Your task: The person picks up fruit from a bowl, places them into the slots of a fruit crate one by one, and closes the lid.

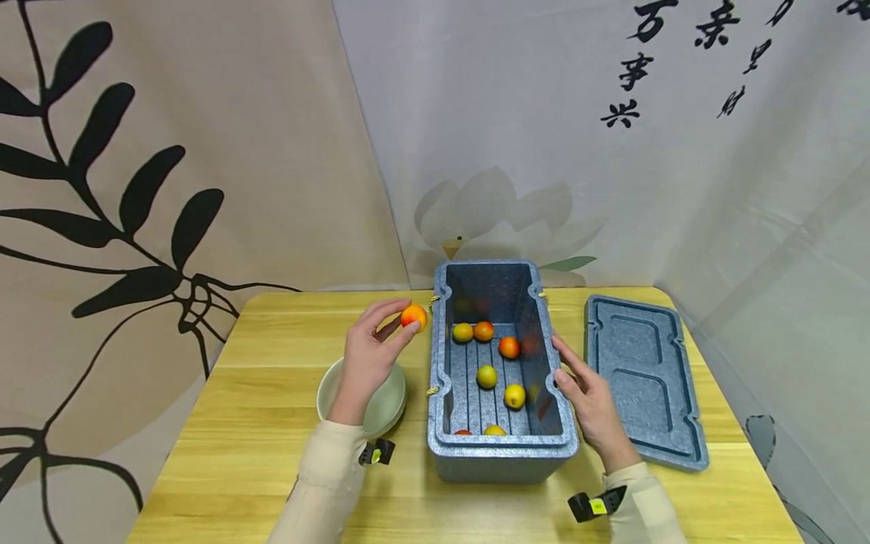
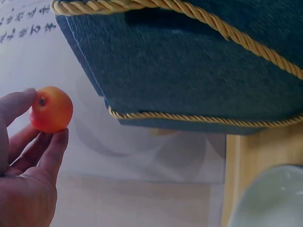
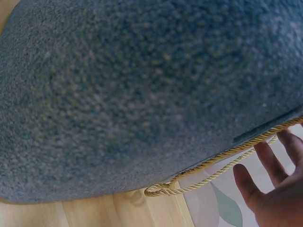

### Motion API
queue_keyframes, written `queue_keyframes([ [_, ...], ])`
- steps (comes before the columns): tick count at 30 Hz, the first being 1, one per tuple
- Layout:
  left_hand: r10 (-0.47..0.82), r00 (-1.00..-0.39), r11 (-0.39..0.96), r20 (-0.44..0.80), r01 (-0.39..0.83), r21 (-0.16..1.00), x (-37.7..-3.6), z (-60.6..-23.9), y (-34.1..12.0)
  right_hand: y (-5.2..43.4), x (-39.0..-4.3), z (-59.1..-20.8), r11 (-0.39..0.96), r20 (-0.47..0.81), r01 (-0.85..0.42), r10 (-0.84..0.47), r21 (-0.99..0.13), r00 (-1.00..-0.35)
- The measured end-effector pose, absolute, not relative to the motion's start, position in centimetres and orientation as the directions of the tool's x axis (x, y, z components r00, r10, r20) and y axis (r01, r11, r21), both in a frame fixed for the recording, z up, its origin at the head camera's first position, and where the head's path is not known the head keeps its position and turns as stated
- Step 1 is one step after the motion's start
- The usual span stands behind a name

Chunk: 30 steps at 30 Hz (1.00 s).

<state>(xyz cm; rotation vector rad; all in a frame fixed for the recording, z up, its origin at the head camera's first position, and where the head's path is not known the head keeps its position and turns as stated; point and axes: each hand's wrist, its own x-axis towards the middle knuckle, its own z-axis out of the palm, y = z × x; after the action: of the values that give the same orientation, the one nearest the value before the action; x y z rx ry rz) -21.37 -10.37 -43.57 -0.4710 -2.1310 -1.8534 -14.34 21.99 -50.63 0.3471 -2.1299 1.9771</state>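
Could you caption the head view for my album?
Left hand pinches an orange-red round fruit beside a grey-blue foam box.

Bowl (image 1: 381, 404) left of box (image 1: 501, 446); lid (image 1: 644, 378) right.

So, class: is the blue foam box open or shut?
Open: the blue foam box shows fruit inside, and its lid lies flat beside it on the table.

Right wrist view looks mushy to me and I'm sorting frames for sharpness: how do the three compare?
Head view: even light, sharp, edges bowed by the wide lens. Left wrist view: the fruit in the left hand is crisp, background washed out. Right wrist view: the foam box fills the frame at close range, soft, right hand at the corner.
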Motion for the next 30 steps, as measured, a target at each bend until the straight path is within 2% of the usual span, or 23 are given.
queue_keyframes([
  [19, 0.180, -0.836, 0.113, 0.519, 0.542, 0.833, -22.5, -42.5, -7.0, 22.1, -14.4, -50.9, 0.066, 0.300, -0.301, -0.029, -0.951, -0.954],
  [30, 0.248, -0.819, 0.176, 0.517, 0.563, 0.807, -24.1, -42.2, -5.7, 22.0, -14.3, -50.7, 0.056, 0.295, -0.297, -0.030, -0.953, -0.955],
])
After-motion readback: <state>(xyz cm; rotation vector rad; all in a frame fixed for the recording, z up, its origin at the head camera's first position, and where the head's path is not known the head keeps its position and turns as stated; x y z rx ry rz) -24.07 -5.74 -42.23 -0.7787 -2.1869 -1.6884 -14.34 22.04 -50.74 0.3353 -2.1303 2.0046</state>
